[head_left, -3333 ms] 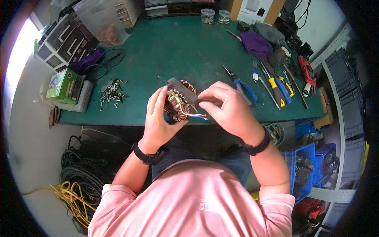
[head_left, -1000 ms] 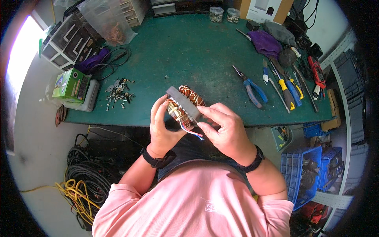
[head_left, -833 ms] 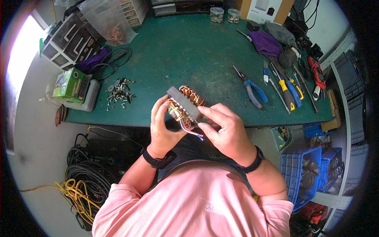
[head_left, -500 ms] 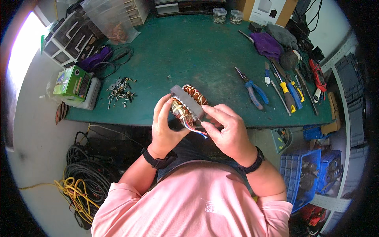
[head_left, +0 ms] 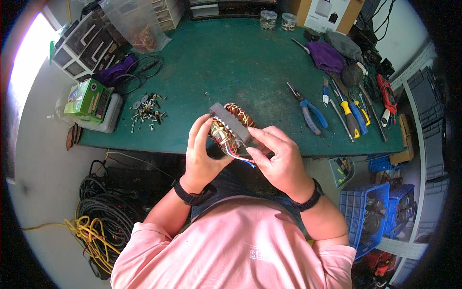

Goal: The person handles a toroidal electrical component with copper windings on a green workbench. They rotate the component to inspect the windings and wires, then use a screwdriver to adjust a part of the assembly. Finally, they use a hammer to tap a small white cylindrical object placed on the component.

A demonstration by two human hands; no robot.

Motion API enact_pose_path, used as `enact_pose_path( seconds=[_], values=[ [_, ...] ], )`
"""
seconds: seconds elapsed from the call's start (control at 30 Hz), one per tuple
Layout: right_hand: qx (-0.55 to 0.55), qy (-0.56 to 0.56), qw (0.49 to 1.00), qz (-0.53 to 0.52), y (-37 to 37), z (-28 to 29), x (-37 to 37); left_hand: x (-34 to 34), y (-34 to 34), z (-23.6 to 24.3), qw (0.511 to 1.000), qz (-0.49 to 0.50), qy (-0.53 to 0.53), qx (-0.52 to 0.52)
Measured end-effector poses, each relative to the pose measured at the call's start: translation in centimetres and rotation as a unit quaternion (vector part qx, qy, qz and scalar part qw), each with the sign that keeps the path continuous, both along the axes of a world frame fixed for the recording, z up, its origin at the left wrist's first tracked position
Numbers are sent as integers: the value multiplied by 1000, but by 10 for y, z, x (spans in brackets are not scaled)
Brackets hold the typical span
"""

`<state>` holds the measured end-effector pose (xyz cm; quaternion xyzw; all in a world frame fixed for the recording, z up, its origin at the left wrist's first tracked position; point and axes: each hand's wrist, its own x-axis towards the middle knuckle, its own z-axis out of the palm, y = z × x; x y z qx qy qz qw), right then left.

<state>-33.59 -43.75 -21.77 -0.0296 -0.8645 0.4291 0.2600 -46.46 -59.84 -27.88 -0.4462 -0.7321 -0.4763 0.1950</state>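
Observation:
A motor stator is held over the table's front edge, with a grey core and brown copper windings laced in pale cord. My left hand grips its left side, fingers at the upper end and thumb underneath. At the lower right end, my right hand closes its thumb and fingertips against the core. Whether a small part sits between those fingertips is too fine to tell. Red, white and blue lead wires hang from the lower end, passing close to my right thumb.
Loose screws and washers lie to the left. On the right are blue-handled pliers, screwdrivers and a purple cloth. Coiled black cable lies below left; a blue crate stands below right. Two jars stand at the back.
The stator has turned very slightly in my hands, and the lead wires' ends have shifted a little to the right. Both hands keep their hold.

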Motion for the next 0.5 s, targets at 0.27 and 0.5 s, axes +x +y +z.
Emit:
enact_pose_path(
  seconds=[0.27, 0.5],
  values=[
    [-35, 4, 998, -45, 27, -13, -10, -2, 23, 47, 993, -12, -27, -111],
    [-16, -78, 991, -104, 54, -18, -13, -9, 46, 76, 981, -19, -19, -192]
  ],
)
